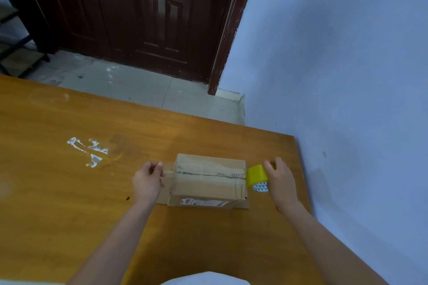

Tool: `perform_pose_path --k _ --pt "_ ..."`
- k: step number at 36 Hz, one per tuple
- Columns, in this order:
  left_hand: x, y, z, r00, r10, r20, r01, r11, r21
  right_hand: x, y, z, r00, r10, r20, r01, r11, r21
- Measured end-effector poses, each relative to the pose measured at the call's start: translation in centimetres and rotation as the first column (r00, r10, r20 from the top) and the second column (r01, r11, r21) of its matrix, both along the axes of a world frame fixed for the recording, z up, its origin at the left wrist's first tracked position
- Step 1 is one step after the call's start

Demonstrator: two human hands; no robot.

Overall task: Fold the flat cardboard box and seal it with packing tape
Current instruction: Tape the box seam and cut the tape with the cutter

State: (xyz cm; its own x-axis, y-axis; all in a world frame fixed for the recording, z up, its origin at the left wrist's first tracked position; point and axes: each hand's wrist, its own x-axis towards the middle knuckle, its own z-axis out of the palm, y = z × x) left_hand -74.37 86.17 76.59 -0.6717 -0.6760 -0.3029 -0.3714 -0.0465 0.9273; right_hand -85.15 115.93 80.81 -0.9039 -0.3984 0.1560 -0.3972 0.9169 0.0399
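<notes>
A: While the left hand [148,181] pinches the loose tape end [167,169] beyond the box's left edge, where does everything sit?

B: The cardboard box [209,180] stands folded on the desk [69,192], near its right end. The right hand's [280,180] fingers [268,167] curl round the yellow tape roll [257,176] just past the right edge.

A: Advice?

B: I'd keep the strip taut, centred over the seam [208,174], then press it down flat.

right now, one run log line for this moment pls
step: taping top seam | left hand: pinches tape end | right hand: holds tape roll | box: folded, on table
</notes>
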Motion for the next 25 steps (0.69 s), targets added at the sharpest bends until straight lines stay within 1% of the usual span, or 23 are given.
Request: perform_pose_path --k 4,7,11,13,19,20,25 --pt "-0.1 -0.1 -0.5 1.0 0.003 0.024 -0.004 0.999 0.054 -0.1 0.0 0.1 1.0 0.009 0.009 -0.009 1.0 -0.004" --pt "-0.3 -0.1 -1.1 0.998 0.025 0.05 -0.032 0.988 0.149 -0.1 0.0 0.0 1.0 0.013 0.004 -0.012 1.0 -0.012" --pt "-0.5 0.2 -1.9 0.99 -0.002 0.138 -0.036 0.961 0.275 -0.2 0.0 -0.4 1.0 0.011 -0.004 -0.011 1.0 -0.027" --pt "-0.8 0.6 -2.0 0.985 -0.026 0.169 -0.022 0.962 0.274 -0.2 0.0 -0.5 1.0 0.004 -0.005 -0.004 0.999 -0.032" --pt "-1.2 1.2 -2.0 0.967 -0.128 0.221 0.103 0.987 0.123 0.1 0.0 -1.0 0.999 -0.033 0.017 0.034 0.997 -0.065" --pt "-1.2 1.1 -2.0 0.964 -0.144 0.224 0.119 0.985 0.122 0.2 -0.1 -1.1 0.999 -0.044 0.025 0.046 0.996 -0.078" --pt "-1.6 1.0 -2.8 0.954 -0.179 0.239 0.128 0.969 0.212 0.6 -0.6 -1.4 0.994 -0.091 0.061 0.099 0.987 -0.124"
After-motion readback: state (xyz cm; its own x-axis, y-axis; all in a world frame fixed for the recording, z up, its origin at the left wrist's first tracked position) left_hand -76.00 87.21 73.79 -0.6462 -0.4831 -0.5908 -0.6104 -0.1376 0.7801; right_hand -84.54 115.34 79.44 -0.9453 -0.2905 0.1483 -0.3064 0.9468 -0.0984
